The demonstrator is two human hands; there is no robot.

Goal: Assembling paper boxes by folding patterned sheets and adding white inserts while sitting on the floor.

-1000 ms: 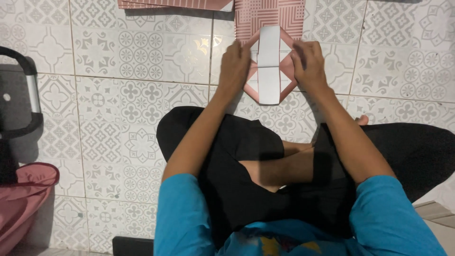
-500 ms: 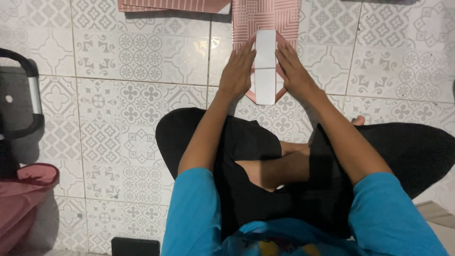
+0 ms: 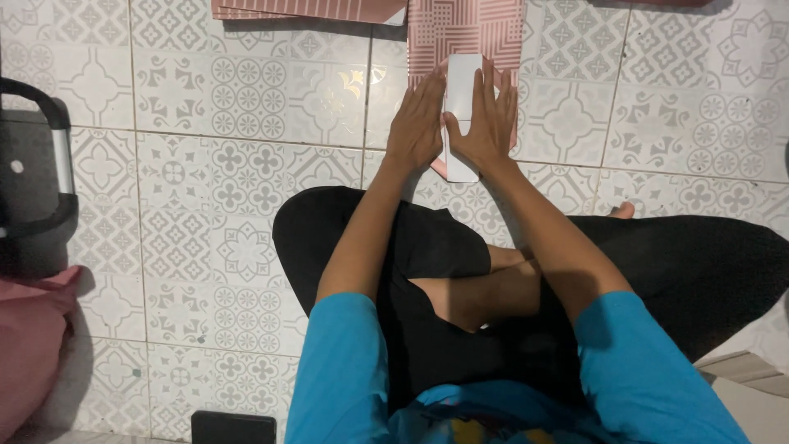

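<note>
The folded paper (image 3: 460,107) lies on the floor (image 3: 246,181), straight in front of the person who sits there with crossed legs. It is a narrow strip now, white on the upper face, and it stands lengthwise away from the person. At its edges a pink underside shows, most clearly at the near end and beside the right hand. The left hand (image 3: 417,123) lies flat on the left side of the paper, and the right hand (image 3: 486,123) lies flat on the right side. Both palms press down with the fingers stretched forward and a little spread, so the grip of each hand is wide and closes on nothing. The two thumbs come near each other over the middle of the strip.

The far end of the paper lies on a pink sheet (image 3: 467,33) with a pattern of fine lines and squares. To the left of it, at the upper edge of the view, other pink sheets (image 3: 308,10) lie in a flat pile with a white corner showing.

The floor is made of pale square tiles with grey ornaments, and the light gives a soft shine on them. At the left stands a dark case with a grey handle (image 3: 33,173), and below it lies a pink bag (image 3: 29,345). Near the person's left knee, at the lower edge, a dark flat phone (image 3: 233,427) lies on the tiles.
</note>
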